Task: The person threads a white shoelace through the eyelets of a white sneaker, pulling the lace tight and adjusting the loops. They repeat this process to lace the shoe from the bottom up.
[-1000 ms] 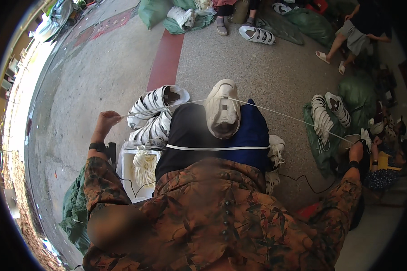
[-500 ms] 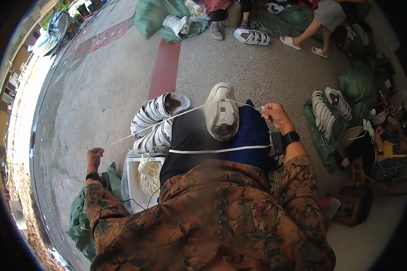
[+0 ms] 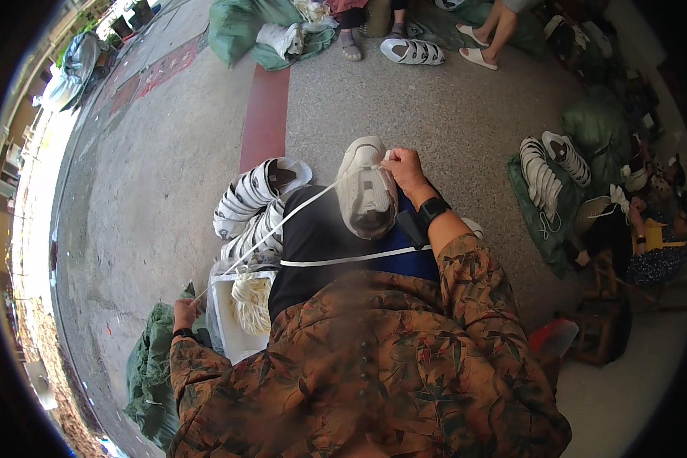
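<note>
A beige sneaker (image 3: 368, 197) rests on my lap, toe pointing away from me. A white shoelace (image 3: 296, 211) runs taut from its front down to my left hand (image 3: 185, 313), which is closed on the lace's far end beside the white box. Right at the shoe's upper right side, my right hand (image 3: 404, 171) pinches the lace's other part, fingers closed. Across my thighs lies a white strap (image 3: 351, 261). What lies under my right fingers is partly hidden.
On my left, a white foam box (image 3: 240, 349) holds a bundle of laces (image 3: 250, 303), near stacked white striped shoe uppers (image 3: 240, 204). A green sack (image 3: 151, 374) lies beyond. More uppers (image 3: 542, 179) sit at right. People's feet (image 3: 477, 57) and another upper (image 3: 412, 52) are ahead.
My right hand has moved left and in to the shoe, drawing its lace portion short. My left hand has come down and nearer the box, still pulling the lace, whose left length has grown.
</note>
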Tool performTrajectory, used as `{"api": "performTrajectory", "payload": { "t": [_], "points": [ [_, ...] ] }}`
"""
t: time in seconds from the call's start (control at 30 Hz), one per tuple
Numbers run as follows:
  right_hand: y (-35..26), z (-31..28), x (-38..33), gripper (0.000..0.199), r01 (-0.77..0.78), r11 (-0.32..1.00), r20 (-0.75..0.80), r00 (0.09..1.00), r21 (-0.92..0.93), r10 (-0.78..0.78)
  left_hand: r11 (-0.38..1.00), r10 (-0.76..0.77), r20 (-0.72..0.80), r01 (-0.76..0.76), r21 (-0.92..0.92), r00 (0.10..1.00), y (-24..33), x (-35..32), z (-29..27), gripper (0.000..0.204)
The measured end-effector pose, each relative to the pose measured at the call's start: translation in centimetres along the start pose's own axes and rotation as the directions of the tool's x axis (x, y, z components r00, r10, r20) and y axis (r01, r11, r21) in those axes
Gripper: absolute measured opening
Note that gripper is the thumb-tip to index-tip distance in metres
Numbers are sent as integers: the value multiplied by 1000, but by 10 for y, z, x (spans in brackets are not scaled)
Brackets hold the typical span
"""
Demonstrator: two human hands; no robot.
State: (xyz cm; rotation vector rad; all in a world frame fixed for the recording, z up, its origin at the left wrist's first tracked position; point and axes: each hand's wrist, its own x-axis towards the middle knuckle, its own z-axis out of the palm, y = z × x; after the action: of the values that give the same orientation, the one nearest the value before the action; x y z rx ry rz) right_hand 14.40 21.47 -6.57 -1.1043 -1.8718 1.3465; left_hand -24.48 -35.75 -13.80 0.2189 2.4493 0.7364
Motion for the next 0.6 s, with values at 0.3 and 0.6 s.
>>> {"api": "performTrajectory", "payload": {
  "t": [0.3,0.6],
  "points": [
    [-26,8,11,14,176,850,174,979,-497,-102,971,-195,242,153,183,951,18,-38,-9,25],
    [-25,20,-8,10,111,814,-47,985,-570,-168,969,78,295,-2,-248,952,119,-16,54,11]
  ]
}}
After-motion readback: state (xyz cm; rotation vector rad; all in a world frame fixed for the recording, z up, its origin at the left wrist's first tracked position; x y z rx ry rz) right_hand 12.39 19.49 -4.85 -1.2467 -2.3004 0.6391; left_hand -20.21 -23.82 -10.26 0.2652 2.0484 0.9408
